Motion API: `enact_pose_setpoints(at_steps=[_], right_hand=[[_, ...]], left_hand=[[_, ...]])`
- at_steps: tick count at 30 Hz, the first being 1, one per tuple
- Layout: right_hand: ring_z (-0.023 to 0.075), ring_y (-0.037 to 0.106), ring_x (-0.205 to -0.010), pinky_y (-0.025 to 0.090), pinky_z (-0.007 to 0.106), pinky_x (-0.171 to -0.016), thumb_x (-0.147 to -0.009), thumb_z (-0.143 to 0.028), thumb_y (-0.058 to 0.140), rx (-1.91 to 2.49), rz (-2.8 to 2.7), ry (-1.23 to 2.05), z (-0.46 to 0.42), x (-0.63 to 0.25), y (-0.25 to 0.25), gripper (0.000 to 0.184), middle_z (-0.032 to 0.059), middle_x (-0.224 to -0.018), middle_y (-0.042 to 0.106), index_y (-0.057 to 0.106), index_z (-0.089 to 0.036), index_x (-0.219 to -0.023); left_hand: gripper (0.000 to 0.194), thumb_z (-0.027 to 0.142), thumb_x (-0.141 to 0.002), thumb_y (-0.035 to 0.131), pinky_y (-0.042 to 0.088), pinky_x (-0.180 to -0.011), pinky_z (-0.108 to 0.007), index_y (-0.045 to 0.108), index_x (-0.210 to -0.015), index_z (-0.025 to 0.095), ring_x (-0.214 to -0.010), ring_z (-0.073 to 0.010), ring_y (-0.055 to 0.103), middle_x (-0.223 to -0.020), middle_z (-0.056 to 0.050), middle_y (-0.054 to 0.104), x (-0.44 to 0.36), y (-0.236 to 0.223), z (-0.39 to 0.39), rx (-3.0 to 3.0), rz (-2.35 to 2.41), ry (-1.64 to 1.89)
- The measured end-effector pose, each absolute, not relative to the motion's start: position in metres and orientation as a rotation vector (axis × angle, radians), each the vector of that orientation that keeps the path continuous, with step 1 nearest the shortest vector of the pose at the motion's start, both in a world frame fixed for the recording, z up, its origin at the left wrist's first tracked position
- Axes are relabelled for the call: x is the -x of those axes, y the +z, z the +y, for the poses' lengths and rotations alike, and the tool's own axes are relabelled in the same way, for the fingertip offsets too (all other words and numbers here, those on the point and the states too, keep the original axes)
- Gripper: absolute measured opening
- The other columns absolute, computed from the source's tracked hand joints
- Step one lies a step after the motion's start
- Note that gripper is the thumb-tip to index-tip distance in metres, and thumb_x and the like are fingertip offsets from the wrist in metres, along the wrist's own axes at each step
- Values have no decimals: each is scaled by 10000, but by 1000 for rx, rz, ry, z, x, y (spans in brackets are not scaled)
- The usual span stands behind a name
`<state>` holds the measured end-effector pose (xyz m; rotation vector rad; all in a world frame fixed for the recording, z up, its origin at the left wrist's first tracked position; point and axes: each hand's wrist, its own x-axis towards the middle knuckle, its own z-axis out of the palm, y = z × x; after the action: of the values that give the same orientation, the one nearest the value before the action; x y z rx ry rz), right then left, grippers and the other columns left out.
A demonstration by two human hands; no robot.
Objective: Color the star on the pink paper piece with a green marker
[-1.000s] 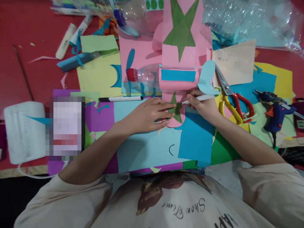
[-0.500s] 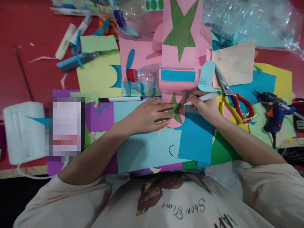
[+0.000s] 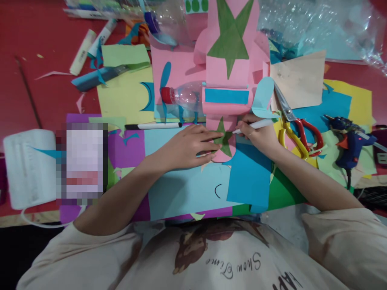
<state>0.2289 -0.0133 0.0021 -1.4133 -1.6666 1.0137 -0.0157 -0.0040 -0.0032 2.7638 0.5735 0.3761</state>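
Observation:
My right hand (image 3: 256, 131) is closed around a white marker (image 3: 258, 123), its tip at the right point of a small green star (image 3: 223, 139). That star lies on a rounded pink paper flap (image 3: 222, 158). With fingers stretched out, my left hand (image 3: 193, 147) rests flat, its fingertips on the star's left side. Just above, a blue paper strip (image 3: 226, 96) sits on a pink paper roll (image 3: 225, 108). Farther up, a larger green star (image 3: 229, 46) is on a pink paper panel. A clear bottle (image 3: 189, 96) with a red cap lies at the roll's left.
Scissors (image 3: 290, 117) with red and yellow handles and a blue glue gun (image 3: 350, 149) lie at the right. A black-capped marker (image 3: 154, 126) is above my left hand. A blurred-out phone (image 3: 84, 161) lies left. Paper sheets and scraps cover the table; plastic bottles (image 3: 175, 20) stand behind.
The marker in my right hand has shifted slightly, its back end dipping a little lower. My left hand and the pink piece stay in place.

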Motion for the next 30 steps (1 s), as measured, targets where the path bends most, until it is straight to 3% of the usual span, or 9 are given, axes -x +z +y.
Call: enact_pose_setpoints(at_steps=[6, 16, 23, 30], right_hand=[[110, 428, -480, 318, 277, -495, -763, -297, 513, 1450, -1601, 1026, -14, -229, 3, 225, -8, -501, 526, 499, -211, -556], [130, 482, -578, 364, 275, -544, -800, -293, 532, 1458, -1663, 977, -14, -228, 4, 270, -10, -540, 498, 414, -224, -567], [104, 419, -458, 302, 270, -474, -741, -225, 511, 1468, -1568, 1018, -13, -227, 2, 200, -20, -480, 512, 482, -213, -544], [111, 422, -512, 339, 280, -522, -765, -295, 521, 1438, -1578, 963, -14, -227, 3, 246, -19, -501, 473, 441, -223, -544]], left_hand=[[353, 340, -1028, 430, 516, -923, -432, 738, -1139, 206, -1068, -261, 660, -1367, -81, 659, 16, -2, -4, -2749, 582, 371], [342, 335, -1018, 437, 510, -923, -438, 733, -1144, 218, -1075, -262, 657, -1364, -84, 661, 15, -2, -4, -2721, 595, 349], [354, 331, -1021, 424, 506, -928, -445, 737, -1136, 210, -1069, -265, 659, -1365, -87, 659, 15, -1, -4, -2712, 594, 352], [355, 347, -1022, 430, 504, -937, -436, 737, -1135, 209, -1084, -264, 654, -1368, -85, 658, 15, -2, -4, -2713, 596, 343]])
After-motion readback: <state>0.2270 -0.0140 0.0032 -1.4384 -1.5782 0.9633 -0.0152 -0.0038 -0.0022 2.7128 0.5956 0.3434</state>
